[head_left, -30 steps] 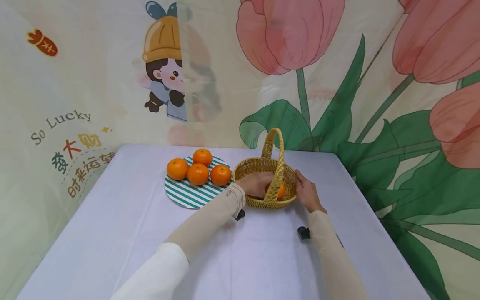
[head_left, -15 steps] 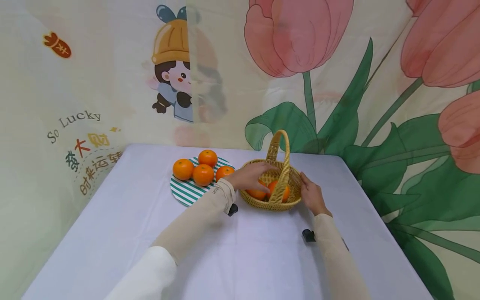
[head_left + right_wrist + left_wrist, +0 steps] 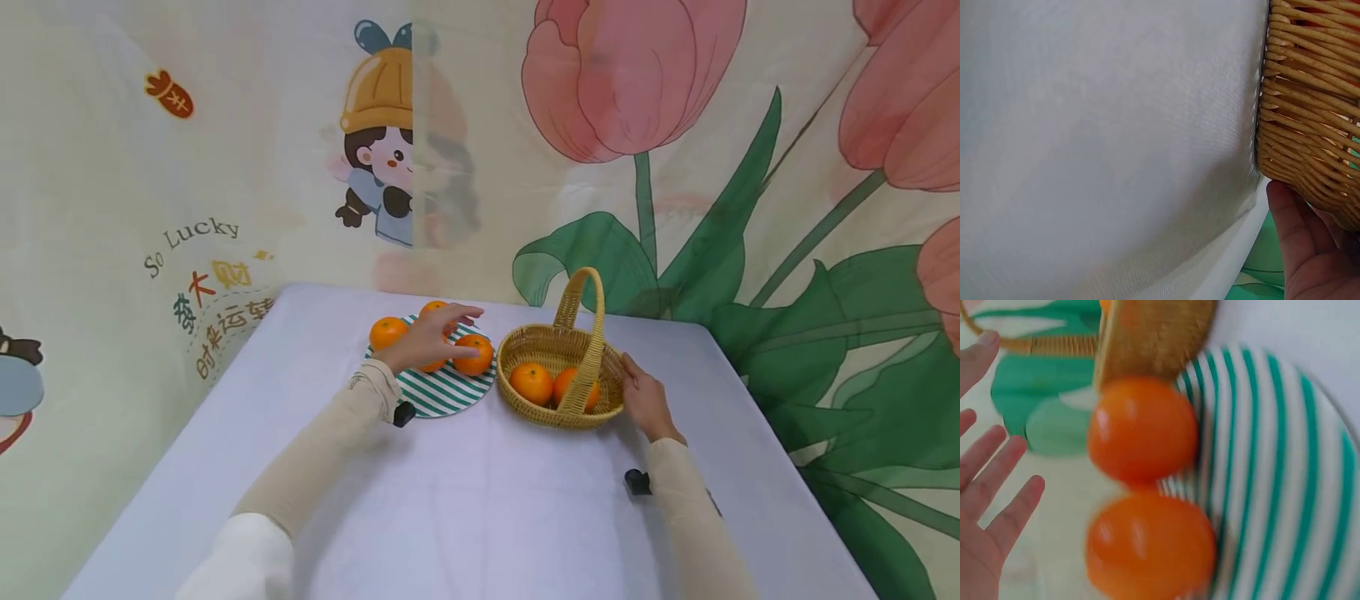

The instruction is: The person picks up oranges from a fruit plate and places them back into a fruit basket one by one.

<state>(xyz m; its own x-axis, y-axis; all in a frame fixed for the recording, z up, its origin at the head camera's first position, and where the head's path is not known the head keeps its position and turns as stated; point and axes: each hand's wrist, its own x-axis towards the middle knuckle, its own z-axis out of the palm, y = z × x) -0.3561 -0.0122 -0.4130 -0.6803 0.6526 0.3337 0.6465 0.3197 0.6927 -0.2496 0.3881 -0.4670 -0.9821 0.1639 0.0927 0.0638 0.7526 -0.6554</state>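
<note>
My left hand [image 3: 429, 340] hovers over the oranges on the plate, thumb and fingers spread, holding nothing. In the left wrist view its spread fingers [image 3: 991, 465] stand beside two oranges, a nearer orange [image 3: 1150, 547] and another orange [image 3: 1142, 431]. Several oranges sit on the round green-and-white striped plate [image 3: 438, 404], partly hidden by the hand. My right hand [image 3: 651, 404] rests against the right side of the wicker basket [image 3: 543, 337], fingers laid along its outer wall in the right wrist view. Inside the basket lie two oranges, one in front [image 3: 532, 384] and one behind the handle [image 3: 573, 388].
A white cloth [image 3: 517, 517] covers the table. The plate stands just left of the basket, whose tall handle [image 3: 596, 333] arches upward. Behind the table hangs a backdrop [image 3: 480, 167] printed with tulips and a cartoon figure.
My left hand has come out of the basket and moved left over the plate, leaving an orange in the basket beside the other. The right hand stays at the basket. The head view has shifted.
</note>
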